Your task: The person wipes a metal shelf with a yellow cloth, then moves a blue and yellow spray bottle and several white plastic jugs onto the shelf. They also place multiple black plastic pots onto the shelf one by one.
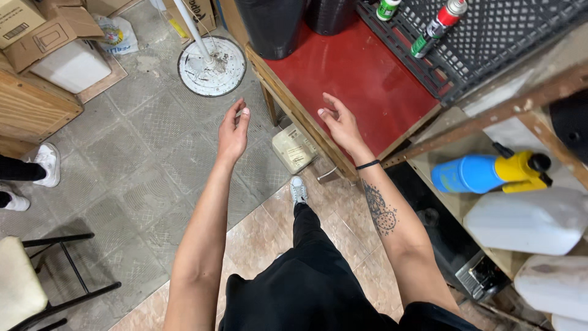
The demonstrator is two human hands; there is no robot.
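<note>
Left hand (pixel 233 132): empty, fingers loosely curled, above grey floor tiles (pixel 153 153).
Right hand (pixel 340 124): released, half open over red tabletop (pixel 361 79) near edge.
Advice: keep wrists level, clear of table corner.

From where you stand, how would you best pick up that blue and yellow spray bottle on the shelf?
Probably by the yellow handle at the blue sprayer's head, coming from the open front of the shelf. It lies on its side, head pointing right, beside a white jug. The right hand is nearer and empty.

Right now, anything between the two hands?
Head view: nothing is held between left hand and right hand. In the gap show only grey floor tiles and the red table's wooden corner and leg.
</note>
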